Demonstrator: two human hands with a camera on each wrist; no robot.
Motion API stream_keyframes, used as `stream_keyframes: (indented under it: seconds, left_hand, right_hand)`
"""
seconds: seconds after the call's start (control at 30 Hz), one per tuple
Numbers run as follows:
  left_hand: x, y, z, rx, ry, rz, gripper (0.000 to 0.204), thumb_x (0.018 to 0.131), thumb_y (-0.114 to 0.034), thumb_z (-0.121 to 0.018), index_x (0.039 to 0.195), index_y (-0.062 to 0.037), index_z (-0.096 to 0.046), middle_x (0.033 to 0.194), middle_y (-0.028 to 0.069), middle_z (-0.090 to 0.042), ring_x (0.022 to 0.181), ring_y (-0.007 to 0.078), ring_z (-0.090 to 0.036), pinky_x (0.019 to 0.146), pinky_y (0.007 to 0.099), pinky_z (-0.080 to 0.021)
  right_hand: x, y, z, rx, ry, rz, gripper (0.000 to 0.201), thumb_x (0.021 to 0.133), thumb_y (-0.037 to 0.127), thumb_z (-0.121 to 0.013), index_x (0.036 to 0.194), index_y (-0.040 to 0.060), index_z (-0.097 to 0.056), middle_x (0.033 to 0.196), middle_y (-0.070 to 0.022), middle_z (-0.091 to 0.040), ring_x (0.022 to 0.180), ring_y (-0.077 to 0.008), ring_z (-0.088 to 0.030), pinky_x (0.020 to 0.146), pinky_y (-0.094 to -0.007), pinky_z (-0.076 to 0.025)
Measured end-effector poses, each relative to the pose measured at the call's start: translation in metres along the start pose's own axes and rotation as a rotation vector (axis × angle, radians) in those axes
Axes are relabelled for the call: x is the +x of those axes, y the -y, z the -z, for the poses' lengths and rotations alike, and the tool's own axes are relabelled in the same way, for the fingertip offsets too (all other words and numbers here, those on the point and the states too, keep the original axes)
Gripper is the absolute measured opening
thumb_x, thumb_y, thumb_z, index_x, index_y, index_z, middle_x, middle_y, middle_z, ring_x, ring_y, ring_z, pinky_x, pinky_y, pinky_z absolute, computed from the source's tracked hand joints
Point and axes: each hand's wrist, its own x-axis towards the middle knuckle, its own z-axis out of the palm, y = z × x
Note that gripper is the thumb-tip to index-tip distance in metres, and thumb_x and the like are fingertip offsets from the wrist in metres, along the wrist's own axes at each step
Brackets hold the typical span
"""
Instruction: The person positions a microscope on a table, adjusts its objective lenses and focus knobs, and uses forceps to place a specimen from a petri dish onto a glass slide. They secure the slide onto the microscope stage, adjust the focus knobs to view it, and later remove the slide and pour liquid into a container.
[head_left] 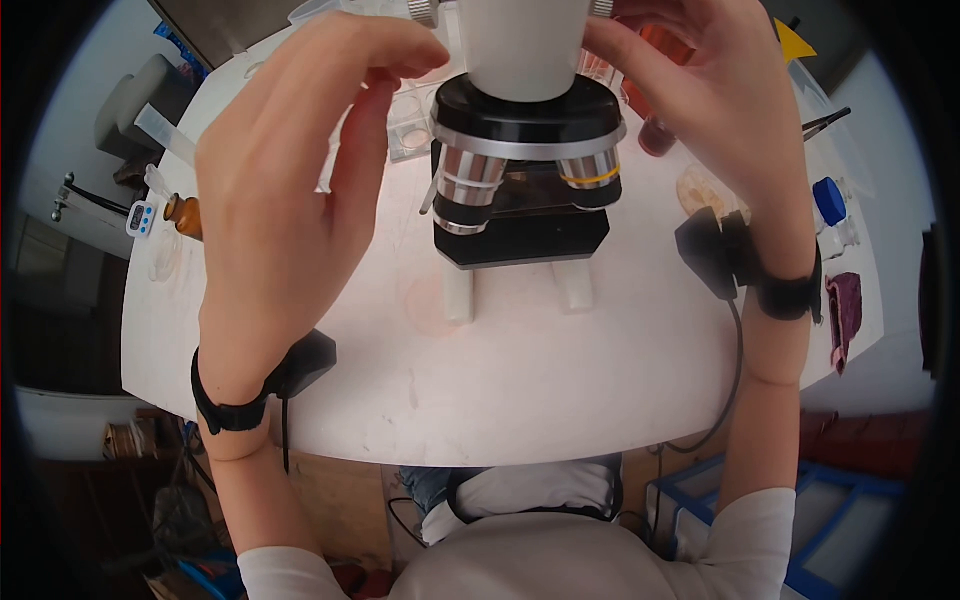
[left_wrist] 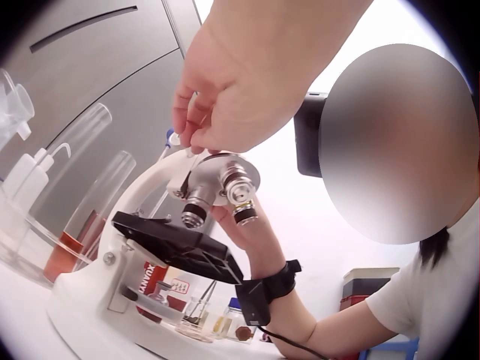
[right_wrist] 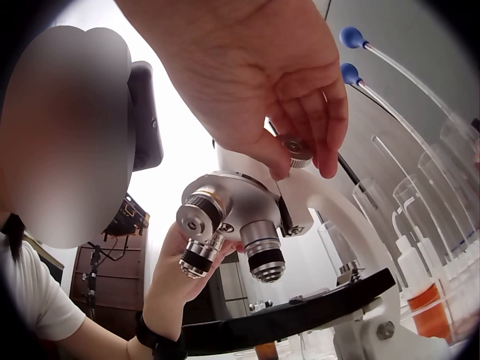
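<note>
A white microscope (head_left: 525,55) stands in the middle of the table, its black nosepiece (head_left: 530,110) carrying several silver objectives above a black stage (left_wrist: 176,240). In the right wrist view, my right hand (head_left: 715,110) pinches a knurled focus knob (right_wrist: 295,148) between thumb and fingers. My left hand (head_left: 290,170) is bent beside the tube, fingertips right at its left side close to another knob (head_left: 424,10). The left wrist view shows those fingers curled; I cannot tell whether they grip that knob. Both wrists wear black straps with small cameras.
Clear tubes and orange liquid (right_wrist: 429,306) stand behind the microscope, near a clear well plate (head_left: 408,135). At the left are a small timer (head_left: 140,219) and a brown bottle (head_left: 184,214). A blue-capped bottle (head_left: 829,202) and a purple cloth (head_left: 844,315) lie toward the right edge.
</note>
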Motion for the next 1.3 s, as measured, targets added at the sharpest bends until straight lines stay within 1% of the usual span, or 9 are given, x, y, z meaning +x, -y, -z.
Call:
stream_keyframes:
  seconds: [0.07, 0.17, 0.23, 0.3, 0.4, 0.67, 0.77, 0.83, 1.3]
  left_hand:
    - [-0.002, -0.01, 0.0, -0.154, -0.07, 0.11, 0.018, 0.076, 0.006, -0.055, 0.094, 0.0028, -0.057, 0.088, 0.0109, -0.062, 0.077, 0.0166, -0.058, 0.071, 0.0257, -0.046]
    - [-0.003, -0.03, 0.002, -0.125, -0.072, 0.138, 0.033, 0.068, -0.012, -0.073, 0.093, 0.0022, -0.057, 0.084, 0.01, -0.06, 0.07, 0.0142, -0.057, 0.065, 0.0227, -0.044]
    - [-0.008, -0.04, -0.003, -0.046, -0.086, 0.148, 0.035, 0.065, -0.014, -0.076, 0.09, 0.0014, -0.057, 0.082, 0.0091, -0.059, 0.069, 0.0141, -0.056, 0.063, 0.0218, -0.044]
    - [-0.01, -0.043, -0.01, 0.077, -0.185, 0.145, 0.035, 0.058, -0.016, -0.082, 0.076, -0.0014, -0.055, 0.069, 0.0054, -0.056, 0.059, 0.012, -0.051, 0.053, 0.0199, -0.041]
    - [-0.013, -0.049, -0.005, 0.108, -0.025, 0.246, 0.032, 0.06, -0.015, -0.081, 0.067, -0.003, -0.052, 0.059, 0.003, -0.053, 0.052, 0.0101, -0.048, 0.049, 0.0194, -0.039]
    - [-0.01, -0.052, -0.01, 0.139, -0.051, 0.231, 0.026, 0.065, -0.01, -0.075, 0.061, -0.0017, -0.05, 0.053, 0.0039, -0.049, 0.046, 0.0103, -0.045, 0.045, 0.0198, -0.037]
    - [-0.01, -0.05, -0.008, 0.106, -0.01, 0.239, 0.024, 0.068, -0.01, -0.072, 0.062, -0.0015, -0.05, 0.052, 0.0047, -0.048, 0.045, 0.0107, -0.043, 0.044, 0.0206, -0.035]
    - [-0.009, -0.05, -0.009, 0.107, -0.013, 0.237, 0.024, 0.07, -0.011, -0.07, 0.062, -0.0014, -0.05, 0.052, 0.0047, -0.047, 0.044, 0.0111, -0.041, 0.043, 0.0215, -0.032]
    - [-0.009, -0.048, -0.006, -0.091, 0.074, 0.321, 0.025, 0.079, -0.013, -0.062, 0.064, 0.001, -0.049, 0.054, 0.0052, -0.047, 0.046, 0.0091, -0.04, 0.043, 0.0214, -0.03]
  right_hand:
    - [-0.002, -0.002, 0.0, 0.144, 0.01, 0.011, 0.024, 0.073, 0.003, -0.066, 0.095, -0.005, -0.057, 0.081, -0.013, -0.063, 0.065, -0.0166, -0.059, 0.061, -0.0211, -0.046]
    - [-0.001, 0.006, 0.0, -0.139, 0.007, 0.007, 0.024, 0.073, 0.003, -0.066, 0.094, -0.0054, -0.057, 0.08, -0.013, -0.063, 0.064, -0.0163, -0.059, 0.06, -0.0211, -0.046]
    - [0.001, -0.019, -0.002, 0.196, 0.026, 0.037, 0.025, 0.072, 0.003, -0.067, 0.093, -0.006, -0.056, 0.079, -0.0129, -0.063, 0.064, -0.0161, -0.059, 0.059, -0.0211, -0.046]
    - [0.001, -0.023, -0.003, 0.223, 0.013, 0.091, 0.025, 0.072, 0.003, -0.067, 0.093, -0.0062, -0.056, 0.079, -0.0127, -0.063, 0.064, -0.016, -0.059, 0.059, -0.021, -0.046]
    - [0.001, 0.001, 0.007, 0.166, 0.019, 0.081, 0.024, 0.072, 0.002, -0.067, 0.092, -0.0063, -0.056, 0.079, -0.0127, -0.063, 0.064, -0.016, -0.06, 0.059, -0.0211, -0.046]
    - [-0.001, 0.003, 0.007, 0.08, 0.038, 0.048, 0.023, 0.072, 0.002, -0.067, 0.091, -0.0054, -0.057, 0.08, -0.0138, -0.063, 0.065, -0.0169, -0.061, 0.059, -0.0216, -0.047]
    - [-0.003, -0.002, 0.002, 0.026, -0.075, 0.216, 0.024, 0.071, 0.002, -0.067, 0.092, -0.0057, -0.057, 0.079, -0.0138, -0.063, 0.065, -0.0171, -0.061, 0.06, -0.0214, -0.047]
    - [0.002, 0.007, 0.011, 0.18, 0.046, -0.071, 0.024, 0.071, 0.002, -0.067, 0.092, -0.0061, -0.057, 0.079, -0.0138, -0.063, 0.066, -0.0171, -0.061, 0.06, -0.0217, -0.047]
    - [0.001, -0.009, 0.0, 0.175, 0.004, 0.075, 0.024, 0.072, 0.001, -0.067, 0.092, -0.0069, -0.057, 0.08, -0.0144, -0.063, 0.067, -0.0171, -0.062, 0.061, -0.0222, -0.048]
